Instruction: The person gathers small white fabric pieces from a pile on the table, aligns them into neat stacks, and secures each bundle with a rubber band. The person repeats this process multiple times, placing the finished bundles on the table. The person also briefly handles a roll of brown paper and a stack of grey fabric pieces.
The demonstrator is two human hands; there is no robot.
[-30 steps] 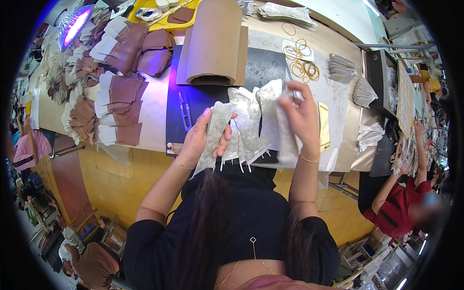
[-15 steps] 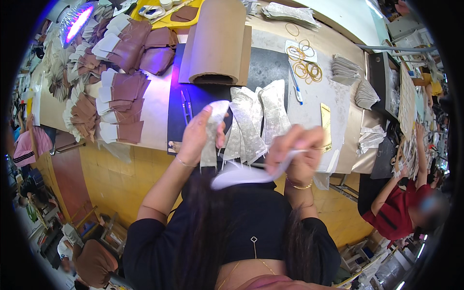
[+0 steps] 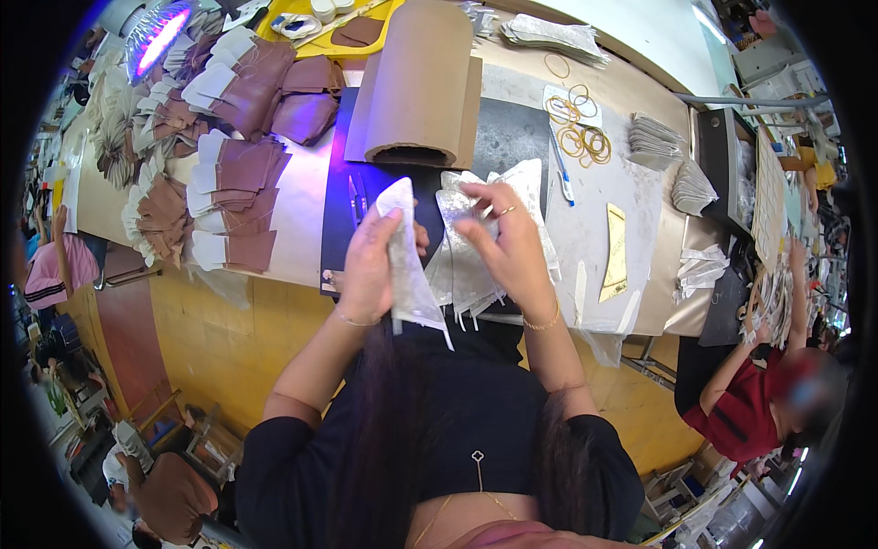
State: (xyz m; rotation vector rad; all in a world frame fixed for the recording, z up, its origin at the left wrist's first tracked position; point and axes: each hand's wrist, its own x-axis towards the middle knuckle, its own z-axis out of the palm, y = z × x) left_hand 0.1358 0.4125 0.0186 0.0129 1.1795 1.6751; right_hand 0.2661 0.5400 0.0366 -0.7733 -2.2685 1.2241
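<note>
My left hand (image 3: 368, 270) is closed on a long silver-grey piece of sheet material (image 3: 412, 270), held upright with its pale side showing and a thin white strip hanging from its lower end. To its right, my right hand (image 3: 505, 240) holds nothing visible, with thumb and fingers apart. It hovers over or touches a fanned group of similar silver-grey pieces (image 3: 465, 252) on the black mat (image 3: 512, 128); I cannot tell which. Part of that group is hidden behind the hand. A pair of tweezers (image 3: 357, 197) lies on the mat left of the held piece.
A hollow brown arched block (image 3: 416, 87) stands behind my hands. Stacked brown pieces (image 3: 240, 183) lie left, under a lit lamp (image 3: 157, 46). Rubber bands (image 3: 585, 142), a pen (image 3: 560, 165), a gold plate (image 3: 614, 252) and grey stacks (image 3: 655, 140) lie right. A co-worker in red (image 3: 745, 398) is at far right.
The blurred white strip in my right hand is no longer visible. That hand has moved left and up to the fanned pieces. The piece in my left hand now shows its broad pale face.
</note>
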